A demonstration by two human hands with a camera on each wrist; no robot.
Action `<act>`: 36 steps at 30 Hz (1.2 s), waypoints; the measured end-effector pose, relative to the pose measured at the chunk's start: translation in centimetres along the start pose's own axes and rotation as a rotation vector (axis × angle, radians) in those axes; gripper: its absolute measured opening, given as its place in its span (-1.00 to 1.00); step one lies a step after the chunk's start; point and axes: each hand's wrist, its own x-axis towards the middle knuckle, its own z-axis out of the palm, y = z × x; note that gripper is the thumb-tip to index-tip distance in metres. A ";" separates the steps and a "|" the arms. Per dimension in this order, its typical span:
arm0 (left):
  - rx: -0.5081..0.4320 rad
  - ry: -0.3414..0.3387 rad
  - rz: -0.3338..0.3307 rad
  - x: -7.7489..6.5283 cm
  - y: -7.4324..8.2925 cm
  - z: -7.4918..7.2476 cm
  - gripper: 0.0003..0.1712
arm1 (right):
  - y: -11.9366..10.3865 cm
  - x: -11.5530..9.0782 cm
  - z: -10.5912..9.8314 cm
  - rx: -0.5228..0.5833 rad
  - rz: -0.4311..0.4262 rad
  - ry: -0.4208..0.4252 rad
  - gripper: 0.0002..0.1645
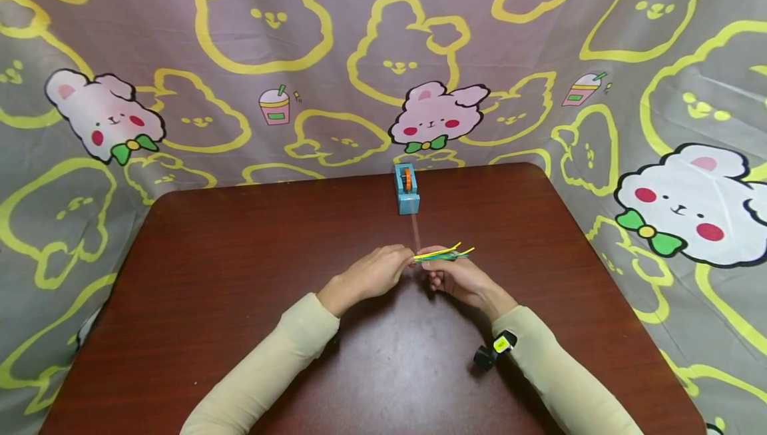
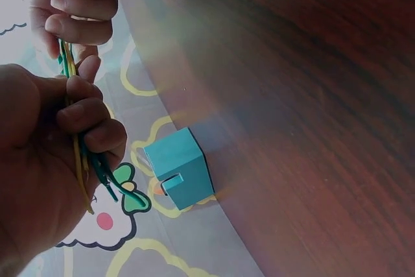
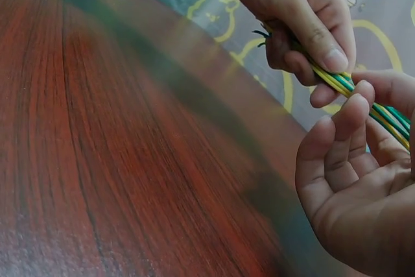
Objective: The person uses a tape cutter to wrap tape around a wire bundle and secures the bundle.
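Note:
A thin bundle of yellow and green wires (image 1: 443,256) runs between the two hands over the table. My left hand (image 1: 373,271) grips one end, thumb laid along the strands, and loose wire tips (image 2: 117,189) poke out below its curled fingers in the left wrist view. Close beside it, my right hand (image 1: 461,280) pinches the bundle between thumb and fingers, its other fingers (image 3: 318,154) bent. A strip of clear tape (image 1: 416,232) stretches from the blue tape dispenser (image 1: 409,203) to the bundle where the hands meet. The strip's near end is hidden by the fingers.
The dispenser, with an orange hub (image 1: 409,180), stands near the far edge of the dark red-brown table (image 1: 240,288). Behind and beside the table hangs a patterned cloth (image 1: 335,35). A small black device (image 1: 495,350) is on the right wrist.

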 end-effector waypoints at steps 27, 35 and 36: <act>0.045 0.079 0.062 -0.8 -0.9 -0.2 -0.81 | -7.7 5.2 -7.4 -0.564 0.320 -0.264 -0.43; 0.047 0.074 0.071 -0.8 -1.0 -0.2 -0.77 | -6.8 7.0 -5.5 -0.660 0.387 -0.499 -0.31; 0.046 0.072 0.070 -0.8 -1.0 -0.2 -0.77 | -6.7 7.1 -5.4 -0.627 0.395 -0.532 -0.32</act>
